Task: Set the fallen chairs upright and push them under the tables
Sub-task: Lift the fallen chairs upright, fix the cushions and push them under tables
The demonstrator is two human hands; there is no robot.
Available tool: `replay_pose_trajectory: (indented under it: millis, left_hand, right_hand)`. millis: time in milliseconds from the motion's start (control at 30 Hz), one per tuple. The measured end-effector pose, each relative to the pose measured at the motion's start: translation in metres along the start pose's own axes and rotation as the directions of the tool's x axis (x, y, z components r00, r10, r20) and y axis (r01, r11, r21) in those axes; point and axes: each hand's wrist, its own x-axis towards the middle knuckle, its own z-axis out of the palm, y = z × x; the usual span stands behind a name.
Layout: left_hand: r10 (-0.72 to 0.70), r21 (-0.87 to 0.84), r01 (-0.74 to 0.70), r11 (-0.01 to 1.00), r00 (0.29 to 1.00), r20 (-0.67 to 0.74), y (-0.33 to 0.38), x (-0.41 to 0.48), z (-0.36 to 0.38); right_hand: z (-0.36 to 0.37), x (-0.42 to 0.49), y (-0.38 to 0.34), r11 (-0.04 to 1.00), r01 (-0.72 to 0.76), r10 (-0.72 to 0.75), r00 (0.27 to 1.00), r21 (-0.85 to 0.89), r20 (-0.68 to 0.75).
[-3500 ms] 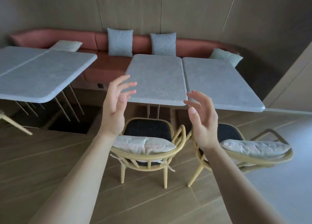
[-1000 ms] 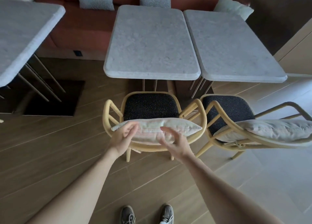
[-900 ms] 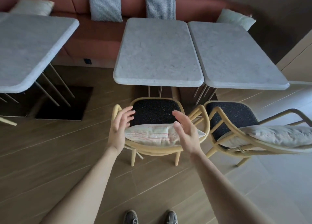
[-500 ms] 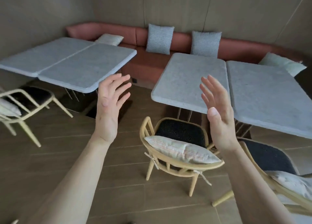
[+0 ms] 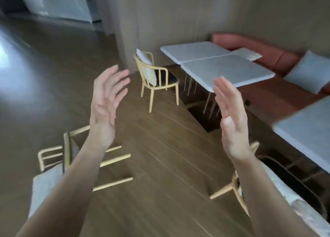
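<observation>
- The left hand (image 5: 105, 101) is held up open, fingers spread and straight, palm turned inward; nothing is gripped.
- The right hand (image 5: 232, 115) is raised level with it, likewise open with fingers straight and together, palm facing the left hand; nothing is held between them.
- The fallen chair (image 5: 66, 147) is found below and to the left of the left hand, on the floor (image 5: 160, 147), partly hidden behind the left forearm. The left hand is judged the nearer one; the right hand is well apart from it.
- Its legs are seen lying level with the floor and pointing rightward, toward the space beneath both hands, with the back frame away to the left. The long axis is therefore judged to run left to right across the view. Whether it rests on its back or its side cannot be told through the blur.
- A pale cushion (image 5: 44, 183) is seen at the chair's near end, below the left forearm.
- For righting it, a reach down and leftward is likely called for, led by the left hand.
- Beyond and between the hands, an upright chair (image 5: 151, 72) stands just beside a grey surface (image 5: 214, 63), not yet tucked under it.
- Under the right forearm, another chair (image 5: 294, 183) sits against a nearer surface (image 5: 307, 133).
- A red bench (image 5: 267, 47) runs along the wall behind.
</observation>
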Motion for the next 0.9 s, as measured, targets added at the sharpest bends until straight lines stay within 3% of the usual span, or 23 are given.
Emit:
replay_pose_trajectory:
  millis: [267, 467, 733, 900]
  left_hand:
    - [-0.020, 0.242, 0.086, 0.966, 0.965, -0.261, 0.074, -0.097, -0.261]
    - [-0.026, 0.329, 0.151, 0.932, 0.935, -0.354, 0.107, -0.151, -0.417]
    - [-0.040, 0.357, 0.218, 0.908, 0.895, -0.445, 0.106, -0.155, -0.538]
    - [-0.054, 0.408, 0.248, 0.878, 0.900, -0.432, 0.082, -0.144, -0.622]
  right_hand:
    - [0.276, 0.028, -0.042, 0.969, 0.007, -0.060, 0.976, 0.247, 0.208]
    - [0.462, 0.014, -0.075, 0.931, -0.111, 0.002, 0.954, 0.347, 0.300]
    - [0.596, 0.046, -0.078, 0.911, -0.128, -0.025, 0.932, 0.391, 0.361]
    - [0.697, 0.065, -0.058, 0.894, -0.152, -0.012, 0.933, 0.422, 0.360]
